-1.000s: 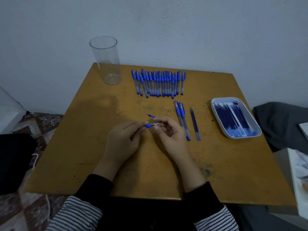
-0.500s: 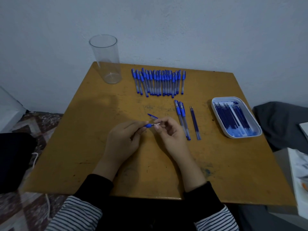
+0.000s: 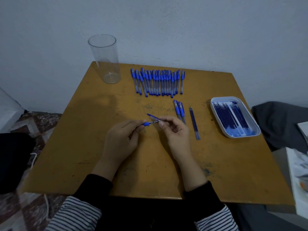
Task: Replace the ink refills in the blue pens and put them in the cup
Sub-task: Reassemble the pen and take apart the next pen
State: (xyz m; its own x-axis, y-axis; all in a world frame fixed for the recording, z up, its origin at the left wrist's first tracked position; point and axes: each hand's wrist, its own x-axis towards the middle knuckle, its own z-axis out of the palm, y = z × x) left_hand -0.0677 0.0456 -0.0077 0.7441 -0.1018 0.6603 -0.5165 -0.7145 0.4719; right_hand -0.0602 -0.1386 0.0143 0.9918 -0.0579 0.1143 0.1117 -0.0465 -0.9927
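Step in hand: refill swap on one pen [image 3: 146, 124], held above the middle of the table [image 3: 83, 139]; judged to be the open-up or pull-out stage, since the pen is in parts.
Left hand [image 3: 122, 139]: fingers curled, thumb and forefinger pinching the blue grip end of the pen.
Right hand [image 3: 175, 130]: fingertips pinching the slim piece [image 3: 155, 121] that sticks out of the grip toward the right.
Slim piece: too small and dim to tell whether it is the refill's tip or the pen's nose cone; probably the refill.
Loose cap [image 3: 152, 116]: lies on the table just behind the two hands.
Cup [image 3: 105, 59]: clear, upright at the far left corner, no pens in it; well apart from the hands.
Row of pens [image 3: 158, 82]: capped, side by side along the far edge, right of the cup.
Two pens [image 3: 179, 110]: capped, lying together just beyond the right hand.
Single refill [image 3: 194, 122]: lies alone between those two pens and the tray.
Tray [image 3: 212, 110]: white, at the right edge, holding many dark blue refills.
Progress: early, going by the bare cup and the full row.
Next move calls for: a straight pull along the pen's axis while the left pinch holds firm, then one refill threaded into the barrel, the pen closed, capped, and carried across to the cup.
Risk: a thin refill can bend if pulled off-axis.
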